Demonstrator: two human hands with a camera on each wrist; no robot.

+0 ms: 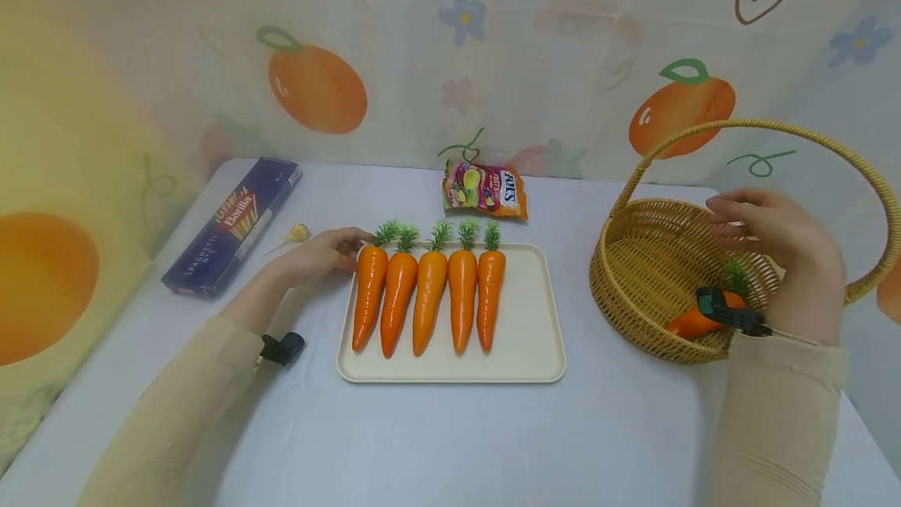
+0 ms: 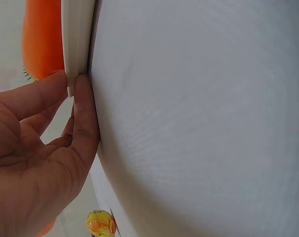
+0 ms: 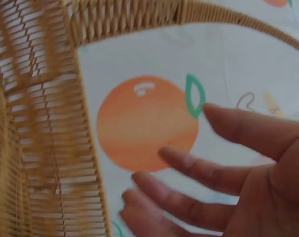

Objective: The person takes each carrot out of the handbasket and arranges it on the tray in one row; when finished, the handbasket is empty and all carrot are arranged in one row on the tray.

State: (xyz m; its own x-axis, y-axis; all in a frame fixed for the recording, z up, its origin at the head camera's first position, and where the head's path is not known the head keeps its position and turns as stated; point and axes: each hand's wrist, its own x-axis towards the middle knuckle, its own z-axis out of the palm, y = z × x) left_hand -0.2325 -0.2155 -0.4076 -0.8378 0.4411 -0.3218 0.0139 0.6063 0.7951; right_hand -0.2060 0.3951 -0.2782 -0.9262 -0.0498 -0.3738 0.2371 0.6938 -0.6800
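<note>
At the tray's upper left corner, my left hand [image 1: 320, 257] pinches the rim of the cream tray [image 1: 524, 311], thumb and fingers on either side of the edge in the left wrist view. Several orange carrots [image 1: 431, 296] with green tufts lie side by side on the tray. Over the wicker basket [image 1: 622, 288] at the right is my right hand [image 1: 784, 233], its fingers apart and holding nothing. Inside the basket lies another carrot [image 1: 686, 325], partly covered by my wrist strap. The right wrist view shows the basket's woven side [image 3: 56, 123] left of the fingers.
A blue spaghetti box [image 1: 232, 229] lies at the back left, with a yellow-wrapped lollipop [image 1: 299, 233] beside it. Behind the tray is a colourful candy bag [image 1: 486, 190]. The basket's tall handle [image 1: 767, 125] arches over the right side. A printed curtain [image 1: 507, 61] hangs behind the table.
</note>
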